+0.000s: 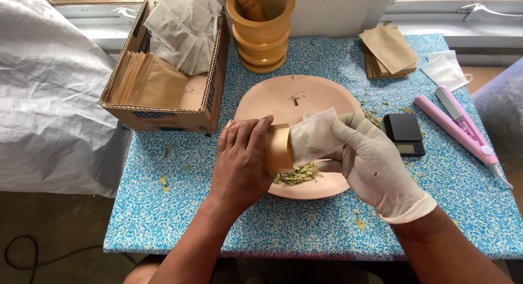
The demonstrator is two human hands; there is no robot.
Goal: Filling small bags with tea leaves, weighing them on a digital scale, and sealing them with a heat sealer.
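Item: white filter bag (313, 134), pinched in gloved right hand (370, 164), entered brown paper pouch (278, 149) gripped by bare left hand (242, 159), above pink plate (272, 99) of dried leaves (297, 175).

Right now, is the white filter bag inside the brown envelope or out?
Partly in. The white filter bag, held by the gloved right hand, enters the brown envelope in the bare left hand.

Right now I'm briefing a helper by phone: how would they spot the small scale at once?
Start at the blue speckled table and find the round pink plate at its middle. Just right of the plate, before the long pink hair straightener, lies the pocket scale: the only black thing on the table, small and rectangular.
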